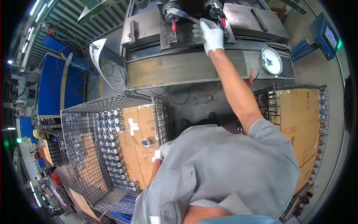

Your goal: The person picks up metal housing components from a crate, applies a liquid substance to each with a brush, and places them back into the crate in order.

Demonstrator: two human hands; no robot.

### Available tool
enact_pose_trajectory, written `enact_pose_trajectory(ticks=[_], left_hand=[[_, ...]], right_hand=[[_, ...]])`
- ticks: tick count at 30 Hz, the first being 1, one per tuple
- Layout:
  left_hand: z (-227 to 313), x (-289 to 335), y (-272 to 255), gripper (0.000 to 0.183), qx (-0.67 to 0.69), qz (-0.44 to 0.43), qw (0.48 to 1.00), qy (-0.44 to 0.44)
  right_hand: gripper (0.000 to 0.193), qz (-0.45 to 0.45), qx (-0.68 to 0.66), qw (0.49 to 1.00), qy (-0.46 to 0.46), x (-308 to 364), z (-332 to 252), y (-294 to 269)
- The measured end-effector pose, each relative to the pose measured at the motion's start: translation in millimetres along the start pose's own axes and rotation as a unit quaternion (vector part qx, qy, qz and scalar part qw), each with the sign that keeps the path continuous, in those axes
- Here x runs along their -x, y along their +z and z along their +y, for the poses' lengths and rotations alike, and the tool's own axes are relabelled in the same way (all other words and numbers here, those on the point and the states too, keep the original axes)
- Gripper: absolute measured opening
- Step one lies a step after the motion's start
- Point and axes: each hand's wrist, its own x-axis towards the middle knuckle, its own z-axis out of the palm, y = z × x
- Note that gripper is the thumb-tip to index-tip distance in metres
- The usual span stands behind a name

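Observation:
My right hand [210, 35], in a white glove, reaches out over the machine bed and is closed on the handle of a pale brush [178, 13]. The brush's head lies over the left round metal fixture [172, 11], seemingly at its edge. A second round fixture [214, 8] stands to the right, beyond my hand. Red-gripped toggle clamps [174, 27] sit in front of both fixtures. Down at my left side, my gloved left hand [159, 153] is mostly covered by my body, so its fingers do not show. Close by it, a single metal ring part [145, 142] rests on cardboard.
A wire cage [112, 100] on the left holds rows of metal parts [112, 149] beside cardboard. Another cage with a cardboard sheet [298, 119] stands right. A white bowl [272, 61] and red-handled pliers [252, 77] lie on the machine's front ledge. A blue screen unit [325, 36] stands far right.

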Motion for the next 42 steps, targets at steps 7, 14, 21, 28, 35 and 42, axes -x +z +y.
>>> enact_pose_trajectory(ticks=[7, 14, 21, 28, 35, 42], left_hand=[[-20, -13, -48, 0.033, -0.059, 0.025, 0.997, 0.031], [-29, -22, -62, 0.032, -0.111, 0.030, 0.992, 0.060], [-16, -37, -56, 0.032, -0.180, 0.012, 0.979, 0.096], [-3, -42, -26, 0.032, -0.233, 0.006, 0.966, 0.114], [13, -36, 3, 0.032, -0.287, 0.010, 0.949, 0.128], [173, -22, 21, 0.032, 0.016, 0.072, 0.993, 0.096]], right_hand=[[0.026, -0.013, -0.032, 0.999, -0.025, -47, 25, 75], [0.015, 0.004, -0.061, 0.998, -0.011, -73, 24, 105], [0.020, 0.032, 0.078, 0.980, -0.183, -138, 15, 28], [0.021, 0.083, -0.009, 0.990, -0.109, -110, -57, -47], [0.022, 0.136, 0.044, 0.975, -0.173, -119, -95, -129], [0.029, 0.271, -0.025, 0.954, -0.129, -59, -108, -237]])
